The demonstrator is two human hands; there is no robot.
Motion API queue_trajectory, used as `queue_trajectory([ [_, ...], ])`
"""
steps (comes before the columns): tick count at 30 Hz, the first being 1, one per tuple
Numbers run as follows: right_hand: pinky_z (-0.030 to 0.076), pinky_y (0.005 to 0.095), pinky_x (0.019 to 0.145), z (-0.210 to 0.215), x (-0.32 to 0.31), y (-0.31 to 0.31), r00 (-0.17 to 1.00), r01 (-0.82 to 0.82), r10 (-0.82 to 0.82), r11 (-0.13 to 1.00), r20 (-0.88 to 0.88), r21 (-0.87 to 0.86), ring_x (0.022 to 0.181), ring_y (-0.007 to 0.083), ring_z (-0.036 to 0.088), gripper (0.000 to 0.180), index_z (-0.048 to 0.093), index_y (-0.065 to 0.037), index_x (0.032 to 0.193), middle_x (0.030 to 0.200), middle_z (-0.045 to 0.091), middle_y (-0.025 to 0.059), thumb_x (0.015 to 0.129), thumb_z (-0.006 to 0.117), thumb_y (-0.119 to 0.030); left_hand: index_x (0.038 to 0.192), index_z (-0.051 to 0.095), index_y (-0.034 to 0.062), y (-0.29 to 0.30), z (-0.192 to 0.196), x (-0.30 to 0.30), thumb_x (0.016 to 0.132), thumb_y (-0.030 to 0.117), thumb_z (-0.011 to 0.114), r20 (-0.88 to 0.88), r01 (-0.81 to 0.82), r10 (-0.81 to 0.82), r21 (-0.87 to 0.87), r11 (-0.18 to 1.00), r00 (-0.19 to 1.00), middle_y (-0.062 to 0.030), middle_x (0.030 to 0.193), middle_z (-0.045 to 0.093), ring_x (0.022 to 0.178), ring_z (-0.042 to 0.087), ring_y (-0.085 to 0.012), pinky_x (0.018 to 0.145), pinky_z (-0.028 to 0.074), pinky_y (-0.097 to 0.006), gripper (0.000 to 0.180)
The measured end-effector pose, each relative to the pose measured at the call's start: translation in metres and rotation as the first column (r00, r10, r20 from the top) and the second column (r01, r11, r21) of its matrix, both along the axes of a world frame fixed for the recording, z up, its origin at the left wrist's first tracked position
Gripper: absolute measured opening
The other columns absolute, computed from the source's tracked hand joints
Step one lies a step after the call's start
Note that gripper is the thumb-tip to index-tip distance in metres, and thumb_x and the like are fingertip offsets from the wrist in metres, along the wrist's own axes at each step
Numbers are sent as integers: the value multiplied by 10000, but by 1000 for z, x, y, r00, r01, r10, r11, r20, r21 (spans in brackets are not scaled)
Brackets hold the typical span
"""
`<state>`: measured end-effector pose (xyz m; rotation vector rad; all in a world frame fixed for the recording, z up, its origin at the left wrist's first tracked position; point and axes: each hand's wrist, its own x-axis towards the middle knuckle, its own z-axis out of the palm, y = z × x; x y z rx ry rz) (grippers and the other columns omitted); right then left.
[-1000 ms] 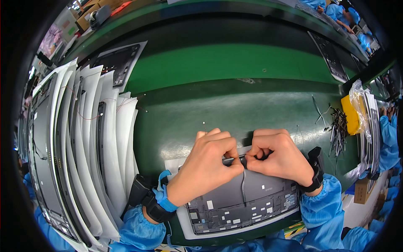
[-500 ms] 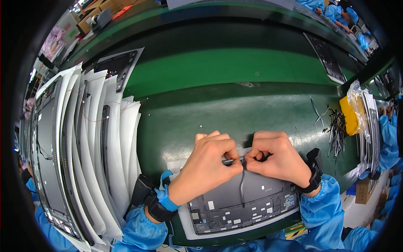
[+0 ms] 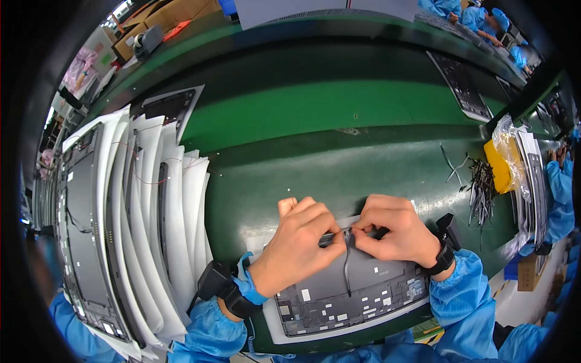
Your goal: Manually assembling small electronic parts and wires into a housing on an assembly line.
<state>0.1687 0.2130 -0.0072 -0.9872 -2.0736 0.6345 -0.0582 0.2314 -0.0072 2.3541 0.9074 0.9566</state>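
A grey laptop base panel point(image 3: 363, 284) lies on a white sheet at the near edge of the green bench. My left hand point(image 3: 299, 245) and my right hand point(image 3: 396, 233) meet at the panel's far edge. The fingertips of both hands pinch a small dark part there, with a thin black cable point(image 3: 347, 272) hanging down from it across the panel. Both wrists wear dark straps over blue sleeves.
A fanned stack of grey panels in white sleeves point(image 3: 139, 224) fills the left side. A heap of thin black cables point(image 3: 481, 190) lies at the right, beside a yellow pack and plastic bags point(image 3: 505, 160). More panels rest on the green conveyor point(image 3: 463, 78). Other workers in blue stand at the far right.
Both hands stay at the panel's far edge; only the fingers shift slightly on the small part.
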Motion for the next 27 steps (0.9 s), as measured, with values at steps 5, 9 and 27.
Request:
queue_trajectory([
  [5, 476, 293, 555, -4, 8, -4, 967, 195, -201, 979, -159, -51, 625, 167, 615, 87, 754, -15, 845, 772, 673, 66, 763, 769, 12, 990, 669, 43, -46, 31, -20, 820, 40, 741, -152, -415, 439, 163, 895, 886, -125, 842, 600, 868, 576, -340, 841, 424, -474, 185],
  [9, 471, 283, 548, -1, 5, -3, 933, 289, -284, 957, -222, -13, 601, 139, 593, 65, 749, -9, 835, 759, 665, 59, 773, 771, -1, 1001, 626, 47, -130, 52, -56, 958, 174, 667, -616, -733, 531, -114, 670, 582, -183, 819, 665, 759, 643, -369, 729, 509, -501, 140],
  [27, 496, 255, 662, 20, 60, 21, 528, 404, -435, 884, -729, -235, 727, 102, 605, 125, 612, -22, 1085, 847, 670, 38, 1100, 585, -142, 1421, 484, 23, -16, 18, -21, 1050, 58, 594, 465, -251, 541, -550, 797, 700, -69, 956, 695, 793, 569, -77, 695, 436, -241, 389],
])
